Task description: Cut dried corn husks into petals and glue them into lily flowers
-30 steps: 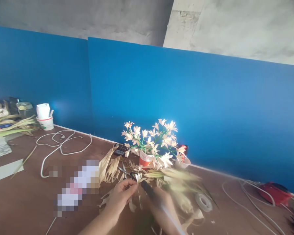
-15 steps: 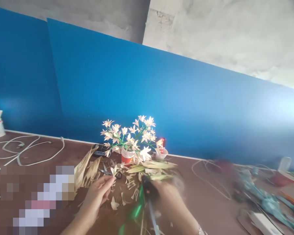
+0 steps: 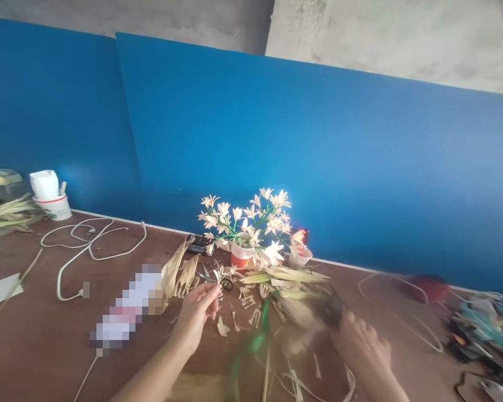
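Note:
My left hand (image 3: 199, 307) pinches a small pale flower (image 3: 220, 276) made of dried husk between thumb and fingertips. My right hand (image 3: 362, 343), smeared by motion, grips a dark tool (image 3: 333, 310) whose kind is too blurred to make out. Just behind my left fingertips lies a pair of scissors (image 3: 225, 283) with dark handles. Husk flowers on green stems (image 3: 251, 226) stand in an orange and white cup (image 3: 240, 255) against the blue panel. Between my hands, a blurred green strip (image 3: 257, 341) runs over the brown table.
Dry husks (image 3: 178, 273) and greenish leaves (image 3: 289, 274) lie around the cup, with scraps in front. A white cable (image 3: 94, 245) and a white tub (image 3: 54, 205) are at left. Tangled teal material (image 3: 486, 326) and a red thing (image 3: 427, 287) lie at right.
My right hand has swung right with the dark tool, away from my left hand. The left still pinches the flower. The view has shifted left.

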A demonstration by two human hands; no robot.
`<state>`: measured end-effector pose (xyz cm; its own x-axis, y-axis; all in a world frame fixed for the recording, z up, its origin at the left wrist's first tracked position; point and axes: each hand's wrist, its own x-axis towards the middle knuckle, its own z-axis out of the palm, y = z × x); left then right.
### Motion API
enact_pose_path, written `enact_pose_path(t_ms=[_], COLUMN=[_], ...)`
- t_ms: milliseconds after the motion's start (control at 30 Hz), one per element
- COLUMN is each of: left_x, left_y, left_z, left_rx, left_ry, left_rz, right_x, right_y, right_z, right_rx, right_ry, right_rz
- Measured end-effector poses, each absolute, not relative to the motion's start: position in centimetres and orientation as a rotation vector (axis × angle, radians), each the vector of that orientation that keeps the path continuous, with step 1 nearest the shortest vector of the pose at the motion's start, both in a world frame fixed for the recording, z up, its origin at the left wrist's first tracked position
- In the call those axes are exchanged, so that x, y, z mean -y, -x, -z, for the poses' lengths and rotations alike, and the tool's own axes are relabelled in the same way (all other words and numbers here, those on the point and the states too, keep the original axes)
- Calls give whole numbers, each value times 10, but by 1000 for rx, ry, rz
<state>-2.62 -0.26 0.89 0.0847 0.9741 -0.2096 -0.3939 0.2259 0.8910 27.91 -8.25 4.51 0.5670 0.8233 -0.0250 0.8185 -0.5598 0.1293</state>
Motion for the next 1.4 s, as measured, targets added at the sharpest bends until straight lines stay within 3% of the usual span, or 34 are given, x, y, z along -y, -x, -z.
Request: enact_pose_path(t_ms=[133,300,567,867,1167,1400], left_x=[1,1,4,6,8,9], left_y=[25,24,23,22,18,17], left_z=[-7,-3,-9,-12,-5,1], left_rx=[-965,-957,-957,-1017,-1068,-1176], left_ry=[-759,-776,-778,-745,-842,-1074], left_rz=[-1193,-1201,-1192,-1160,-1089,-1043], right_x=[72,45,25,20,22,27], right_y=[-239,-150,-107,-123,-134,-127], right_z=[-69,-46,-4,-23,-46,-48], right_rx=[-1708,-2662,-2607,-2690,-2859,-3004], right_ry=[-2660,-2170,-2117,-2293,-2388,-2288], right_rz=[-145,475,696,992,906,442])
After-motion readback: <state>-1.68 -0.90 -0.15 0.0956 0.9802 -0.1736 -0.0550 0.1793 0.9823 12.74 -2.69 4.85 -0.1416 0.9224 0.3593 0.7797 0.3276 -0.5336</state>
